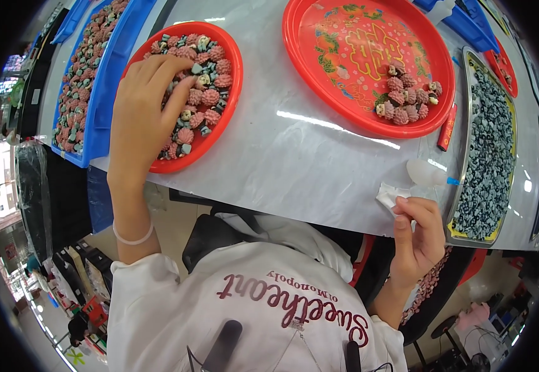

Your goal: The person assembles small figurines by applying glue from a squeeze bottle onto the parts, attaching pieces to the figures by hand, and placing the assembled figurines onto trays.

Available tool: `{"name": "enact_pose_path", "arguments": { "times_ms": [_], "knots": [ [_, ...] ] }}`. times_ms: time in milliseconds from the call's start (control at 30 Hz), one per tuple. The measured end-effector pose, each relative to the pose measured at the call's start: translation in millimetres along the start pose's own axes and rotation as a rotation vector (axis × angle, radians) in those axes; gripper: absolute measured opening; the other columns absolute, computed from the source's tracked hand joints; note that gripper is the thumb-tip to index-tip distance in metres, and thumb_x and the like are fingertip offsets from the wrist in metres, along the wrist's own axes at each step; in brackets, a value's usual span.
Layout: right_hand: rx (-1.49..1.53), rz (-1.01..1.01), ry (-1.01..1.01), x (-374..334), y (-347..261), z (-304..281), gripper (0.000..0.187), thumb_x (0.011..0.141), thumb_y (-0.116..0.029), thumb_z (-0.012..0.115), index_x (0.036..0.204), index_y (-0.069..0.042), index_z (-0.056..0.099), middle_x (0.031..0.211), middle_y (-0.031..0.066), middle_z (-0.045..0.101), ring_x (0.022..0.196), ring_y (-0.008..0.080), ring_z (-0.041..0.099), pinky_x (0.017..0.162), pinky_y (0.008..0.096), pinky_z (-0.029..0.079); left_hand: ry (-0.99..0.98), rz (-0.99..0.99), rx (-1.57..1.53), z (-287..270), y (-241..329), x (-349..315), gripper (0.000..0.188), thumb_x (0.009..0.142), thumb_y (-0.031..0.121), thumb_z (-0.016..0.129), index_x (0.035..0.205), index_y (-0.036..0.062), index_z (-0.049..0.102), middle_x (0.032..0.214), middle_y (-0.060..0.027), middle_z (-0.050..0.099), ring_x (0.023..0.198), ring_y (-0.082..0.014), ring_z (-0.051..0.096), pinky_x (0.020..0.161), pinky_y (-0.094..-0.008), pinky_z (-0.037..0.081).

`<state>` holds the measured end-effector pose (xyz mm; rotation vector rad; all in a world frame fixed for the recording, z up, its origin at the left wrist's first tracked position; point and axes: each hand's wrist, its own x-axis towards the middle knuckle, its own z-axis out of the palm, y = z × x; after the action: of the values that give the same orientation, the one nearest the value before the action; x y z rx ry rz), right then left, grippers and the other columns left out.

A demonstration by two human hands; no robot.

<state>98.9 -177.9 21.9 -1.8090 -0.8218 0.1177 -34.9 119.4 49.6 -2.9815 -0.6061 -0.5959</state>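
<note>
My left hand (148, 102) reaches into a red round plate (237, 74) heaped with pink ridged flower-shaped pieces (210, 97) and small grey-green ones. Its thumb and index finger are apart, their tips beside a cream-and-dark figure-like piece (203, 80). My right hand (419, 232) is raised by the table's near edge with fingertips drawn together. Whatever lies between them is too small to make out. Right by those fingers is a crumpled white tissue (388, 194). Beyond it lies a translucent squeeze bottle (427, 173) with a blue tip.
A larger red tray (337, 93) holds a cluster of pink pieces (407, 99) at its near right. On the far right, a metal tray (483, 155) is full of dark glossy bits. A red marker-like tube (447, 129) lies between them. Far left stands a blue bin (100, 127).
</note>
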Motion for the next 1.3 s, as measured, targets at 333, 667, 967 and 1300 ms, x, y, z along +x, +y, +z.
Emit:
{"name": "enact_pose_path", "arguments": {
  "times_ms": [333,667,967,1300],
  "knots": [
    [-0.018,-0.024,-0.013,3.5,1.0,-4.6,0.014,0.070,0.006,0.058,0.082,0.001,0.061,0.073,0.0080,0.057,0.051,0.0076,0.044,0.045,0.0175,0.032,-0.239,-0.202,-0.083,-16.7,11.7,11.9,0.020,0.082,0.017,0.046,0.098,0.0058,0.051,0.092,-0.0092,0.054,0.084,-0.0271,0.053,0.071,-0.0352,0.042],
    [-0.032,0.017,0.001,-6.2,1.4,-18.9,0.013,0.070,0.008,0.056,0.082,0.004,0.060,0.070,0.0087,0.056,0.056,0.0107,0.048,0.050,0.0193,0.035,-0.163,0.612,-0.329,8.0,104.6,109.0,0.039,0.071,-0.008,0.043,0.107,0.0036,0.048,0.110,-0.0119,0.050,0.098,-0.0273,0.050,0.079,-0.0336,0.043],
    [0.030,0.095,-0.004,-15.5,9.8,-43.5,0.011,0.071,0.006,0.055,0.081,0.005,0.059,0.069,0.0074,0.054,0.061,0.0113,0.049,0.056,0.0192,0.037,-0.683,0.436,-0.522,66.0,123.0,131.5,0.018,0.071,-0.005,0.052,0.087,0.0002,0.047,0.084,-0.0100,0.051,0.078,-0.0217,0.054,0.065,-0.0308,0.045],
    [-0.098,0.044,0.131,18.4,29.6,-26.0,0.031,0.066,0.003,0.061,0.096,0.001,0.057,0.086,0.0085,0.057,0.071,0.0147,0.053,0.063,0.0233,0.041,-0.592,0.175,-1.209,4.5,127.4,53.6,0.021,0.065,0.001,0.067,0.081,0.0001,0.053,0.082,-0.0064,0.053,0.074,-0.0123,0.053,0.065,-0.0222,0.044]
  ]
}}
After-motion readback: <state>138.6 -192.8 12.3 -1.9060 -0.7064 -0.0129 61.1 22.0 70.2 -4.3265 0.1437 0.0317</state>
